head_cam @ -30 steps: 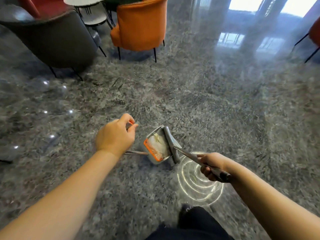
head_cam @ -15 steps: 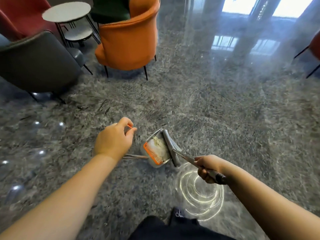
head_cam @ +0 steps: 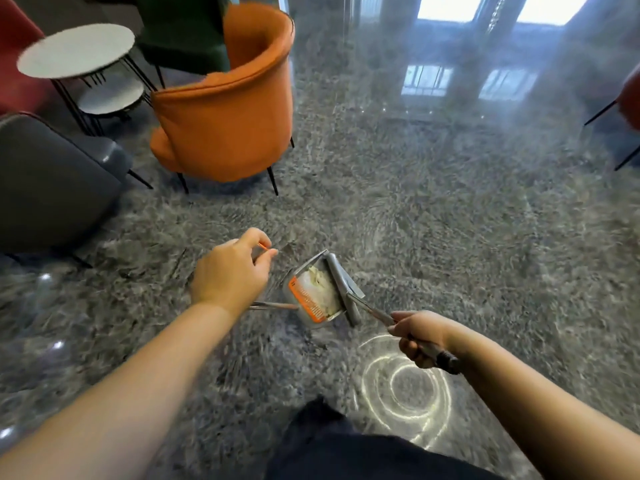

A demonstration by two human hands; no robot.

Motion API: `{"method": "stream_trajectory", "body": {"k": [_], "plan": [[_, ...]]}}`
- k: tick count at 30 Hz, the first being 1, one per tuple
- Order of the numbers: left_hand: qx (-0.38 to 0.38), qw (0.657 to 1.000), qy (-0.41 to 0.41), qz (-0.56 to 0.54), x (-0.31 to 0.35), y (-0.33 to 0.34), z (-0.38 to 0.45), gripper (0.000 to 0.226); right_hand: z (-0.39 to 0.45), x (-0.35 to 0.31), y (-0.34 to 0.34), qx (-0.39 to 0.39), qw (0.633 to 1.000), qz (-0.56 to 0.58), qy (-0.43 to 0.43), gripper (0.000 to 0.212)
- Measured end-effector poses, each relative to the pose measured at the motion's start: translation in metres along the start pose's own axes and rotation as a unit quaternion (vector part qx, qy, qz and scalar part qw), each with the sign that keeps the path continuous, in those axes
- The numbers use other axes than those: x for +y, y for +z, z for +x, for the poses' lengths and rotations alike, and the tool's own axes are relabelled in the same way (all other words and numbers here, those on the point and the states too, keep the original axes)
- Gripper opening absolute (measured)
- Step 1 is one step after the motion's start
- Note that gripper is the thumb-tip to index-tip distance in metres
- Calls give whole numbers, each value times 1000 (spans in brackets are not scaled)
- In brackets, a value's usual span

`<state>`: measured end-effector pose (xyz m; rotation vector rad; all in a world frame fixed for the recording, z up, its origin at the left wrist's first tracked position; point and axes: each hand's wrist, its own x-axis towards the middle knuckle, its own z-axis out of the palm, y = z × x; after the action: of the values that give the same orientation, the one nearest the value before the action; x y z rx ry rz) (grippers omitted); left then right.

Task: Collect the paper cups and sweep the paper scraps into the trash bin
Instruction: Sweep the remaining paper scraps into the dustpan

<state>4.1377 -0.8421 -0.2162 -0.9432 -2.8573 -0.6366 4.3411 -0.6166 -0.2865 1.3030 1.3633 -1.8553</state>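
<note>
A grey dustpan [head_cam: 323, 318] with an orange comb edge hangs above the floor, white paper scraps [head_cam: 317, 287] lying inside it. My left hand [head_cam: 230, 275] grips the top of the dustpan handle [head_cam: 273, 305], whose orange tip shows between thumb and finger. A grey broom head [head_cam: 343, 287] lies against the pan's right side. My right hand [head_cam: 420, 337] grips the broom handle [head_cam: 446, 360] lower right of the pan. No paper cups and no trash bin are in view.
An orange armchair [head_cam: 225, 109] stands ahead on the left, with a grey chair [head_cam: 52, 181], round side tables [head_cam: 76, 50], a green chair [head_cam: 183, 29] and a red seat [head_cam: 14, 64] beyond. Polished grey stone floor [head_cam: 433, 220] stretches to the right. A dark chair leg [head_cam: 601, 112] shows far right.
The view has advanced toward the chairs, which now loom larger and nearer on the left. Both hands keep the same hold on dustpan and broom.
</note>
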Motion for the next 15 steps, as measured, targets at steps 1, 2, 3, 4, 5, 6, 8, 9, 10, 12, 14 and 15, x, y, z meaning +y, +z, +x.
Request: {"method": "stream_trajectory", "body": {"k": [1,2,3,4,5,6,8,9,10,12,14,15], "plan": [[-4,1000,7,0,0,3,22,11,9,-16,-4,2,1000,4,-4,41],[-6,1000,14,-3,1,6,44,11,19,-32,-9,7,1000,12,-6,44],[-8,1000,19,-6,2,10,65,11,27,-48,-15,11,1000,17,-7,46],[-10,1000,22,-9,3,14,86,11,35,-64,-20,14,1000,18,-9,48],[-12,1000,23,-8,5,19,108,11,43,-80,-26,17,1000,17,-11,50],[-12,1000,26,-7,8,24,130,12,53,-97,-34,20,1000,18,-13,51],[-13,1000,26,-7,13,36,171,12,72,-130,-50,22,999,24,-14,51],[-14,1000,22,-5,17,44,194,13,83,-150,-60,18,999,24,-15,51],[-12,1000,20,-2,20,52,215,13,95,-170,-71,18,1000,20,-15,51],[-4,1000,16,2,29,68,257,12,119,-208,-94,20,1000,13,-6,52],[3,1000,12,1,43,83,300,12,142,-249,-119,14,1000,12,1,53],[6,1000,8,3,49,89,320,12,151,-269,-131,16,1000,8,5,53]]}}
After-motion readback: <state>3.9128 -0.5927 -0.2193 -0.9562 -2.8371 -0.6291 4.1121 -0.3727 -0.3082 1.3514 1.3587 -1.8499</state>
